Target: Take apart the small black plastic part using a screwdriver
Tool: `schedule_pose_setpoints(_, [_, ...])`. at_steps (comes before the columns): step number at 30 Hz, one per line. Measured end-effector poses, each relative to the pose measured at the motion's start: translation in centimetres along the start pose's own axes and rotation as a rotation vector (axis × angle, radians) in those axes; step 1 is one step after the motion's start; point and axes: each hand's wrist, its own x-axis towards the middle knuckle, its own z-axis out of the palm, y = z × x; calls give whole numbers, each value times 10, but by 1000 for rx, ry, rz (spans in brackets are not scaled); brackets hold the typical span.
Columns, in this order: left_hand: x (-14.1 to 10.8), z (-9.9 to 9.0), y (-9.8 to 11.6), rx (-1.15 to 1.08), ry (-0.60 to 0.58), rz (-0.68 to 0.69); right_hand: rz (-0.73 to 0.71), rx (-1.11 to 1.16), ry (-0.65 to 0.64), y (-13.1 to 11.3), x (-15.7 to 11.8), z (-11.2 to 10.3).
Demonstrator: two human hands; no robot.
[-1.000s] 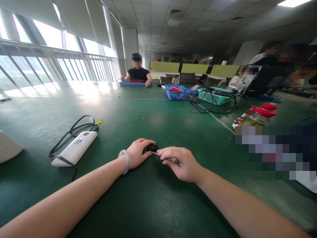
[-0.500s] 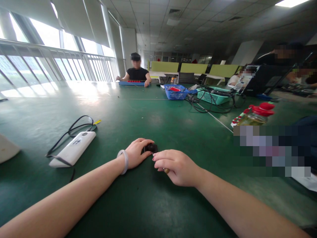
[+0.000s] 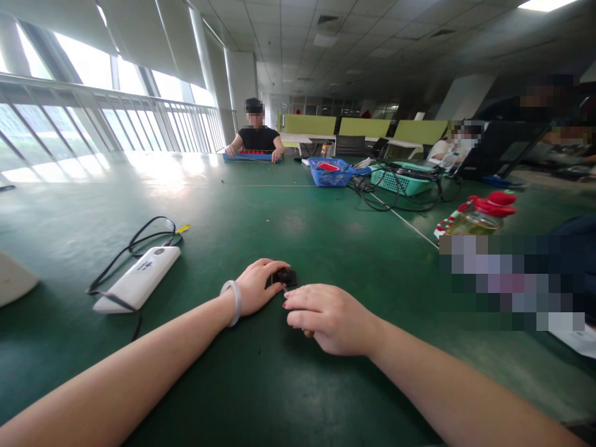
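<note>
On the green table (image 3: 209, 230), a small black object (image 3: 287, 277) is gripped between the thumb and fingers of my left hand (image 3: 259, 287), which has a pale bangle at its wrist. Just right of it and nearer to me is my right hand (image 3: 330, 316), its fingers curled together. A thin tool with a brownish end (image 3: 308, 333) shows below those fingers, and its tip points toward the black object. Most of the tool is hidden by the hand.
A white power bank (image 3: 139, 279) with a black cable lies at the left. Farther back are a blue basket (image 3: 330, 177) and a green basket (image 3: 400, 185) with cables. A red-lidded bottle (image 3: 479, 217) stands right. A person (image 3: 259, 138) sits across the table.
My right hand has turned and shifted slightly down and left, hiding more of the tool. My left hand stays on the black object. The person opposite has moved one hand onto the blue tray.
</note>
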Motion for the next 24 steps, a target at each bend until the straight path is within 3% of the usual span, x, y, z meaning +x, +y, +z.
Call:
schedule_pose_setpoints(7, [-1,1,-1,0,6,8,109,50,79,1,1,-4])
schedule_pose_setpoints(24, [0,1,-1,-1,2,-1,63,23,91,2,-2,-1])
